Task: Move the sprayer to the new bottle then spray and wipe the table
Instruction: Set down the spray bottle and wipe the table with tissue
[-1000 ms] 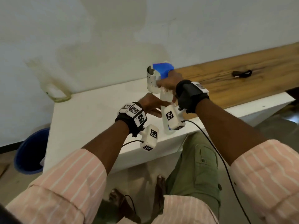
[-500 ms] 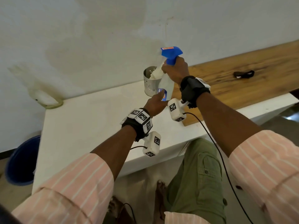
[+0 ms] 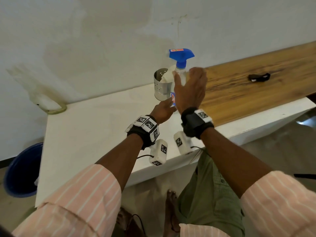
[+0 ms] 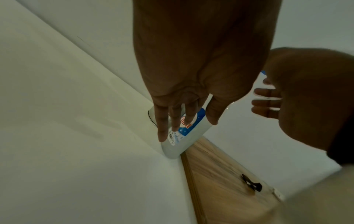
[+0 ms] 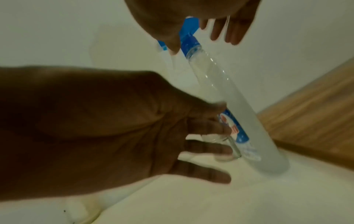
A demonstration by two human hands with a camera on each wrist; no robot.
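Note:
A clear spray bottle [image 3: 179, 78] with a blue-and-white label stands upright on the white table [image 3: 94, 130], the blue sprayer [image 3: 181, 54] on its neck. My left hand [image 3: 164, 110] touches the bottle's lower part with straight fingers [image 4: 172, 121] laid across the label, thumb on the other side. My right hand [image 3: 189, 89] hovers open beside the bottle's upper part, fingers spread and holding nothing. In the right wrist view the bottle [image 5: 239, 106] is free between the two hands.
A perforated metal cup [image 3: 161, 89] holding a white cloth [image 3: 168, 75] stands just behind the bottle by the wall. A wooden surface [image 3: 248, 93] with a small black object [image 3: 259, 77] adjoins on the right. A blue bin [image 3: 22, 170] sits on the floor, left.
The bottle has gone from held in the air to standing on the table. My right hand has let go of the neck and opened; my left hand has loosened to straight fingers.

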